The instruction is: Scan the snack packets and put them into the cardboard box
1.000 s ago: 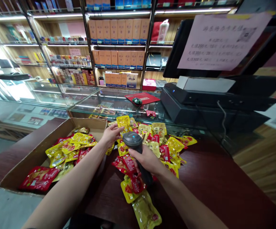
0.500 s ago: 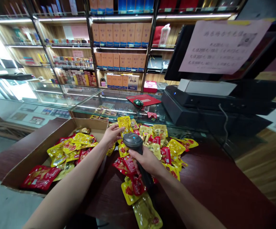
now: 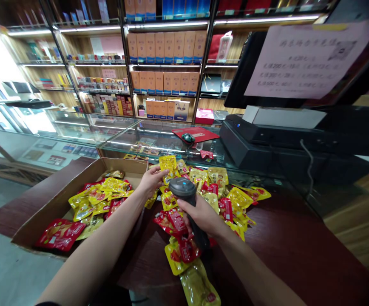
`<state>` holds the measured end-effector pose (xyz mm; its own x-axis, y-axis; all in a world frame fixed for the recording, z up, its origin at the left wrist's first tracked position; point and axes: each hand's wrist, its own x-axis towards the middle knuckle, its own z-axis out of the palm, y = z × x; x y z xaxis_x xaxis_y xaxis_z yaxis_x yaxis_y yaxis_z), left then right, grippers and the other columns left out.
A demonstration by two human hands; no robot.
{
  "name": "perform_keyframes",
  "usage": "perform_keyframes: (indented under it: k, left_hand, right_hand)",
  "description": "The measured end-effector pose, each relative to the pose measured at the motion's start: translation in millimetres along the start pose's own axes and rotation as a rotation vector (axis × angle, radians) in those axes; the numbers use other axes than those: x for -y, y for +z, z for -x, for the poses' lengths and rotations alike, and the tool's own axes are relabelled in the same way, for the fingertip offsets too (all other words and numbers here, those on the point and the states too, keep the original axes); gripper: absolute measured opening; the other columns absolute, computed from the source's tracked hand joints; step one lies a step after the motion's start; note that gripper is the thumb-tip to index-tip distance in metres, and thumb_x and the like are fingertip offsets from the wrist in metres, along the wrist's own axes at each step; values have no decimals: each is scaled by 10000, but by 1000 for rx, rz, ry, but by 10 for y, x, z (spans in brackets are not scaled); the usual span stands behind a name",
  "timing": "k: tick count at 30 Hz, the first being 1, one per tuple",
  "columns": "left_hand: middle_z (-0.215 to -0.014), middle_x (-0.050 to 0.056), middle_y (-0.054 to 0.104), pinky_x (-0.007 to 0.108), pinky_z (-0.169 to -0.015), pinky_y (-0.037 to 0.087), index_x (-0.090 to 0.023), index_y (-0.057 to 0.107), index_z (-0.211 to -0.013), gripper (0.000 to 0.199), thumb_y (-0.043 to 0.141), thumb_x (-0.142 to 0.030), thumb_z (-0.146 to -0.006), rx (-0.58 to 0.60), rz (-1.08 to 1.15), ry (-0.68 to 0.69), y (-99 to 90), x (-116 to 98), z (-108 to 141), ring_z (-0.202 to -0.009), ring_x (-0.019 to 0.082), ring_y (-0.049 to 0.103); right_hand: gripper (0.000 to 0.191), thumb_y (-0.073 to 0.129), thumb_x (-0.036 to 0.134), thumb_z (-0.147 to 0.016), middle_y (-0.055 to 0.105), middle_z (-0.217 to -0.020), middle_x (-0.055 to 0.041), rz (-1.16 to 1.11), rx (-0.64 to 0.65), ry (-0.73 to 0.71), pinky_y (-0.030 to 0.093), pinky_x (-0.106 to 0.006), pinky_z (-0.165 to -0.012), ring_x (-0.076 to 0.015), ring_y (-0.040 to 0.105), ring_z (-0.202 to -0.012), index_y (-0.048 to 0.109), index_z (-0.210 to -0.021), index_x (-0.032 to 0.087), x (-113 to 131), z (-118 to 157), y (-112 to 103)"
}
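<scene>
On the table (image 3: 283,242), towards its left end, one open carton (image 3: 127,168) holds red, yellow and gold packets (image 3: 114,185); a heap (image 3: 238,197) stretches from far edge towards near. The view has swung slightly left. Two hands keep their pose: the right hand (image 3: 203,214) wraps one scanner (image 3: 183,187); the left hand's (image 3: 151,182) bent fingers meet one yellow packet (image 3: 167,162), grip unclear.

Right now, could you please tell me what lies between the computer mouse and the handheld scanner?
In the head view, part of the glass counter and some snack packets lie between the mouse and the scanner.
</scene>
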<state>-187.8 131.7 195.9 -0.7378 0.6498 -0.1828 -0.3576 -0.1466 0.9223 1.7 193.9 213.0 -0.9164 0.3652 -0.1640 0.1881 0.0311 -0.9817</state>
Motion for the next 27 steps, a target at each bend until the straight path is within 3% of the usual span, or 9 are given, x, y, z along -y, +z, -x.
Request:
perform_keyframes:
  k: [5, 12, 20, 27]
  left_hand:
    - [-806, 37, 727, 207, -498, 484, -158, 667, -875, 482, 920, -276, -482, 3, 9, 9, -18, 32, -27, -572, 112, 635]
    - [-862, 78, 743, 254, -602, 536, -153, 697, -937, 507, 902, -334, -509, 29, 18, 41, -46, 107, -97, -756, 195, 704]
    - [-791, 30, 718, 201, -479, 485, -157, 660, -868, 492, 922, -284, -472, -2, -6, 19, -20, 42, -39, -574, 113, 635]
    - [-773, 16, 699, 191, -459, 459, -158, 663, -862, 513, 922, -346, -461, 5, -21, 65, -38, 42, -54, -542, 86, 597]
  right_hand:
    - [264, 557, 331, -881, 497, -383, 66, 13, -1, 3, 383, -195, -301, -99, 463, -276, 492, -654, 213, 9, 7, 7]
    - [338, 559, 350, -880, 506, -393, 44, 10, -7, -1, 397, -202, -307, -101, 481, -291, 497, -582, 201, 1, 2, 2]
    - [254, 598, 384, -849, 522, -391, 65, -47, 2, 12, 400, -200, -300, -110, 488, -287, 485, -691, 220, 3, 6, -23]
    - [274, 614, 420, -833, 538, -398, 55, -60, 5, -30, 402, -198, -321, -100, 481, -296, 505, -698, 209, 50, 31, -68]
